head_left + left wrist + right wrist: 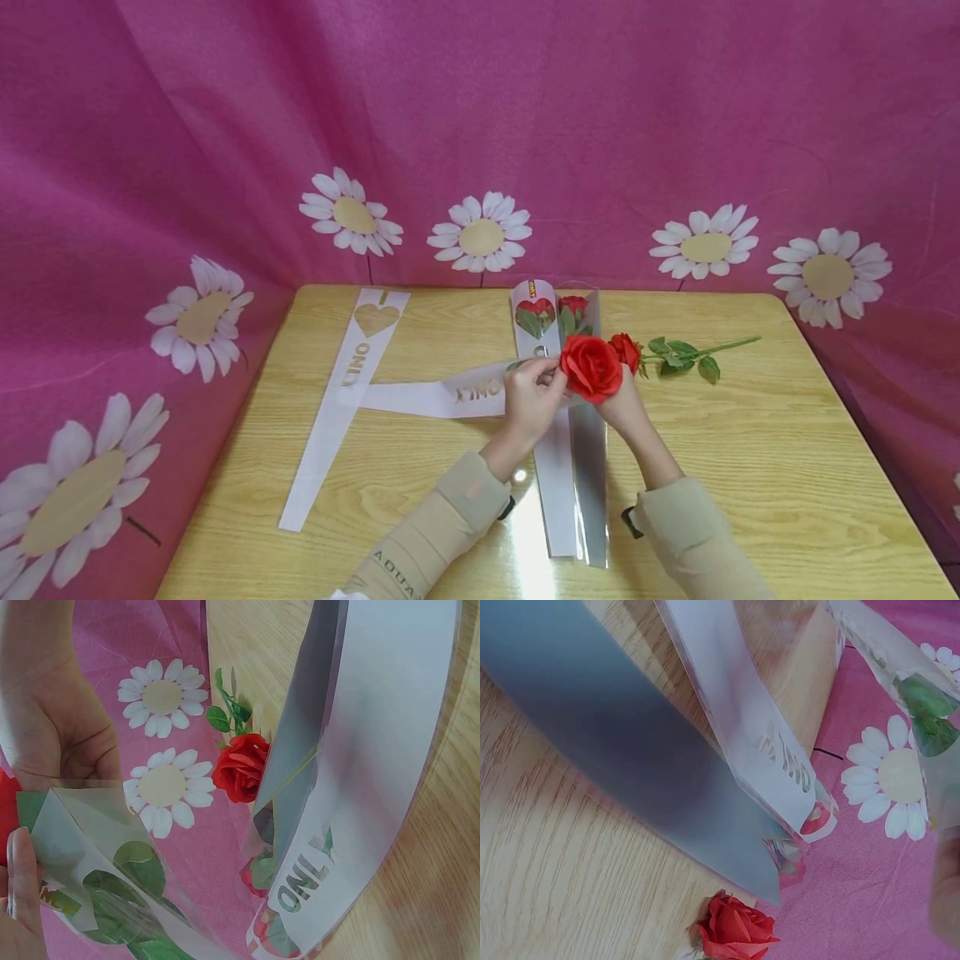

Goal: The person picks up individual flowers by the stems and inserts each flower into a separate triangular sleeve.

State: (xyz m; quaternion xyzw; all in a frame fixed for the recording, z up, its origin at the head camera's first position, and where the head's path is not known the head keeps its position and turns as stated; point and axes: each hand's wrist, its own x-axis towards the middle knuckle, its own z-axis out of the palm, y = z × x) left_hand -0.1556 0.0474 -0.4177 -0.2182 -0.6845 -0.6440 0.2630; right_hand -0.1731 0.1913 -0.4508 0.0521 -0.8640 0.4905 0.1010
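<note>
Between the two hands, a red artificial rose (592, 368) sits at the mouth of a clear-and-white flower sleeve (468, 392) lettered ONLY. My left hand (531, 393) pinches the sleeve's edge beside the bloom, thumb against fingers. My right hand (622, 404) grips the other side of the mouth, its fingers partly hidden by the rose and film. Green leaves (120, 889) show through the film in the left wrist view. Beneath the hands lie two filled sleeves, one showing its white front (557, 500), the other its grey side (591, 483), with roses inside at their far ends.
Another loose rose (625, 353) lies right of the hands, its leafy stem (731, 344) pointing right. A flat white sleeve with a heart window (324, 454) lies at the left of the wooden table (787, 467). A pink daisy-print curtain (585, 125) hangs behind and beside the table.
</note>
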